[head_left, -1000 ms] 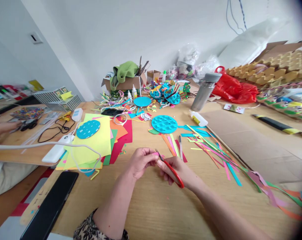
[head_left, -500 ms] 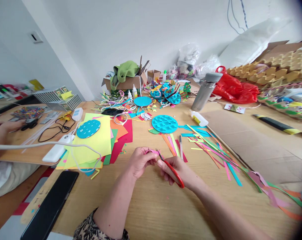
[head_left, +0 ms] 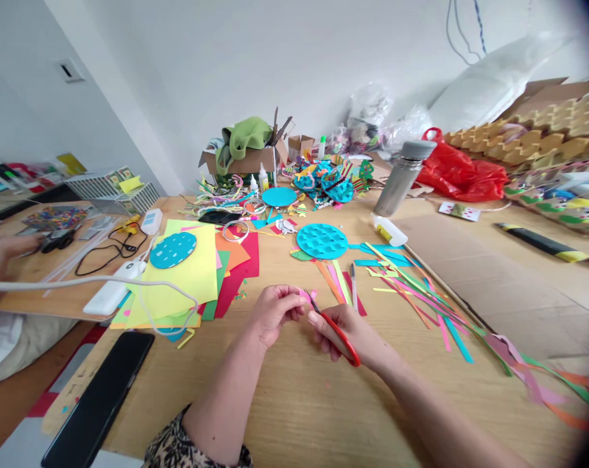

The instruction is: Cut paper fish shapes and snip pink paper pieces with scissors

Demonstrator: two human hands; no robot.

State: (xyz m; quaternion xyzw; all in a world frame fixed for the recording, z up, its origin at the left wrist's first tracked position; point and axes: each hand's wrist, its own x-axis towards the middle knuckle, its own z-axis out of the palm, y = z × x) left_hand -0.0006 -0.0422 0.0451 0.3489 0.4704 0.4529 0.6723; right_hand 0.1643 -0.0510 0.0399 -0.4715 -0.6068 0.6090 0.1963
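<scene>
Between the thumb and fingers of my left hand (head_left: 277, 314) is a small piece of pink paper (head_left: 307, 296), part of it hidden by the fingers. My right hand (head_left: 346, 331) grips red-handled scissors (head_left: 340, 335), their blade tips up against the pink paper. The two hands nearly meet above the wooden table (head_left: 294, 416). Just beyond them lie a pen (head_left: 353, 289) and several coloured paper strips (head_left: 331, 283). A blue scaly-textured disc (head_left: 322, 241) rests farther back.
Coloured paper sheets (head_left: 177, 292) with a white-flecked blue disc (head_left: 173, 251) lie left, near a black phone (head_left: 99, 400). A steel bottle (head_left: 399, 182), glue bottle (head_left: 391, 231) and cardboard sheet (head_left: 494, 286) are at right. Another person's hand (head_left: 12, 250) shows far left.
The pink paper has turned slightly in my left fingers and shows differently beside the blades. Both hands stay in almost the same place.
</scene>
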